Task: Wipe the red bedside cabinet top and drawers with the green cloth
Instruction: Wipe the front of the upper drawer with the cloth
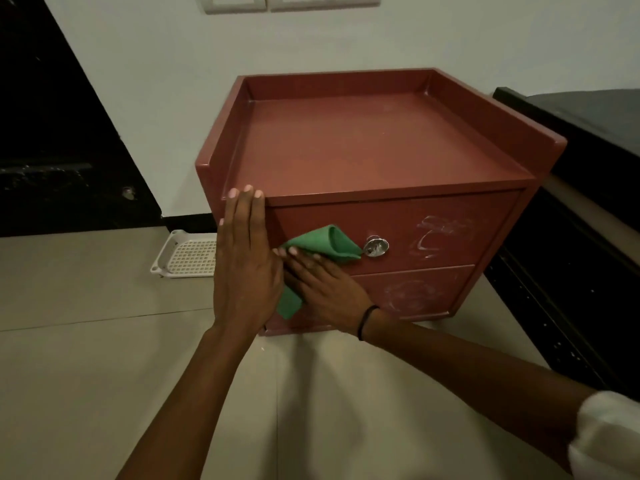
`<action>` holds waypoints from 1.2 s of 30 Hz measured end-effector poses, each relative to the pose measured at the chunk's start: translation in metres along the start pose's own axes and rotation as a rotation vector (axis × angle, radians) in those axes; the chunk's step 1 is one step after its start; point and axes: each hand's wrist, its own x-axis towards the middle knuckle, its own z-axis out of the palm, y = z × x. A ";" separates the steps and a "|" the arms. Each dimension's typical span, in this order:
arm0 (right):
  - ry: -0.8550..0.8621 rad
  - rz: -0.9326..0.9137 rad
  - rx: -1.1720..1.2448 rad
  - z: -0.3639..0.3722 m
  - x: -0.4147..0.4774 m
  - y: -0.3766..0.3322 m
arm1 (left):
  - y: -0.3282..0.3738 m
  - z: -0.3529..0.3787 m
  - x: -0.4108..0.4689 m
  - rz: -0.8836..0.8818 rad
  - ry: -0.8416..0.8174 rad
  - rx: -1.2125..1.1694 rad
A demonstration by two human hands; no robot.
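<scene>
Right now the right hand (322, 289) lies flat, its fingers (294, 252) spread and pressing the green cloth (320, 245) against the left part of the upper drawer (398, 233); it pins the cloth rather than grips it. The left hand (244, 268) is flat and open too, holding nothing, braced on the near left corner of the red bedside cabinet (363, 143) with its fingertips at the top edge.

Several things could go wrong from here. A loose fold of cloth bulges up just left of the metal knob (375, 245), so a stroke to the right could snag on it or bunch the cloth up. With only palm pressure, the cloth may slip out from under the hand, and its lower tail already hangs free. The whitish scribbles on the right of both the upper drawer and the lower drawer (412, 294) look chalky; a dry pass might smear them instead of lifting them. A hard sideways push could also shift the cabinet on the smooth floor (104, 341) if the left hand eases off.

The cabinet's top surface is bare, with a raised rim on three sides, and shows faint pale marks. It stands against a pale wall (156, 81), with switch plates (291, 1) above, a dark door or panel (52, 133) to the left, a white perforated tray (183, 254) on the floor beside it, and dark furniture (588, 168) close on the right.
</scene>
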 end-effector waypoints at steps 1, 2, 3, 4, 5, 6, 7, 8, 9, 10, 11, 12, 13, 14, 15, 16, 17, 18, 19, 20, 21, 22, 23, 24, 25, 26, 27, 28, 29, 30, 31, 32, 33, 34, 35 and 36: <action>-0.033 -0.078 -0.066 0.002 -0.006 0.008 | -0.001 0.000 0.000 0.006 0.001 0.017; -0.054 -0.127 -0.117 0.006 -0.013 0.016 | -0.002 0.000 0.001 0.013 0.002 0.030; -0.078 -0.155 -0.150 0.008 -0.022 0.024 | -0.003 -0.001 0.000 0.018 0.004 0.040; -0.112 -0.172 -0.176 0.010 -0.034 0.032 | -0.005 -0.002 0.000 0.024 0.008 0.048; -0.145 -0.186 -0.205 0.013 -0.048 0.040 | -0.006 -0.002 0.000 0.030 0.016 0.053; -0.180 -0.196 -0.237 0.015 -0.066 0.049 | -0.006 -0.002 -0.001 0.035 0.023 0.057; -0.215 -0.189 -0.268 0.013 -0.083 0.059 | -0.005 -0.002 -0.001 0.036 0.028 0.061; -0.249 -0.163 -0.293 0.009 -0.098 0.067 | -0.005 -0.002 -0.001 0.033 0.033 0.067; -0.280 -0.118 -0.304 0.002 -0.109 0.072 | -0.004 -0.001 -0.001 0.029 0.038 0.074; -0.292 -0.057 -0.287 -0.004 -0.113 0.073 | -0.003 -0.001 -0.001 0.026 0.041 0.078; -0.282 0.012 -0.231 -0.011 -0.113 0.068 | -0.002 0.000 -0.001 0.024 0.042 0.082; -0.255 0.066 -0.157 -0.016 -0.114 0.060 | -0.002 0.000 0.000 0.023 0.039 0.085; -0.219 0.136 -0.053 -0.022 -0.115 0.048 | -0.002 0.001 0.000 0.022 0.037 0.087; -0.179 0.243 0.084 -0.030 -0.117 0.037 | -0.002 0.001 0.000 0.019 0.036 0.089; -0.116 0.372 0.242 -0.041 -0.120 0.026 | -0.002 0.002 0.000 0.013 0.039 0.089; -0.014 0.532 0.401 -0.054 -0.122 0.016 | -0.001 0.003 0.000 0.005 0.043 0.085; 0.086 0.713 0.556 -0.066 -0.122 0.011 | -0.001 0.004 0.000 -0.003 0.046 0.080; 0.171 0.898 0.702 -0.077 -0.118 0.010 | 0.000 0.006 0.000 -0.009 0.048 0.076; 0.253 1.036 0.811 -0.085 -0.111 0.014 | 0.001 0.007 0.000 -0.014 0.050 0.074; 0.342 1.102 0.835 -0.090 -0.104 0.021 | 0.002 0.008 0.000 -0.020 0.052 0.074; 0.428 1.085 0.777 -0.095 -0.096 0.030 | 0.002 0.009 0.001 -0.026 0.057 0.073; 0.509 1.023 0.661 -0.100 -0.088 0.040 | 0.003 0.010 0.002 -0.032 0.061 0.073; 0.579 0.928 0.547 -0.103 -0.080 0.050 | 0.003 0.011 0.002 -0.038 0.066 0.071; 0.623 0.827 0.458 -0.101 -0.075 0.059 | 0.004 0.012 0.002 -0.041 0.073 0.066; 0.626 0.730 0.389 -0.096 -0.070 0.064 | 0.005 0.013 0.002 -0.042 0.083 0.059; 0.595 0.621 0.310 -0.089 -0.066 0.067 | 0.006 0.013 0.002 -0.043 0.091 0.053; 0.537 0.511 0.228 -0.081 -0.062 0.066 | 0.006 0.014 0.002 -0.042 0.097 0.049; 0.454 0.417 0.162 -0.070 -0.060 0.065 | 0.006 0.014 0.002 -0.041 0.103 0.048; 0.355 0.351 0.109 -0.058 -0.059 0.063 | 0.007 0.015 0.002 -0.041 0.106 0.050; 0.259 0.294 0.065 -0.047 -0.062 0.061 | 0.007 0.015 0.002 -0.039 0.109 0.053; 0.193 0.246 0.010 -0.036 -0.065 0.062 | 0.006 0.016 0.002 -0.035 0.114 0.056; 0.164 0.212 -0.052 -0.027 -0.070 0.065 | 0.005 0.016 0.003 -0.029 0.116 0.059; 0.157 0.192 -0.108 -0.019 -0.075 0.068 | 0.005 0.017 0.003 -0.025 0.117 0.061; 0.150 0.178 -0.143 -0.013 -0.079 0.071 | 0.004 0.017 0.002 -0.022 0.117 0.063; 0.135 0.172 -0.156 -0.009 -0.084 0.073 | 0.003 0.017 0.002 -0.018 0.115 0.065; 0.121 0.173 -0.158 -0.005 -0.090 0.073 | 0.002 0.017 0.002 -0.013 0.112 0.067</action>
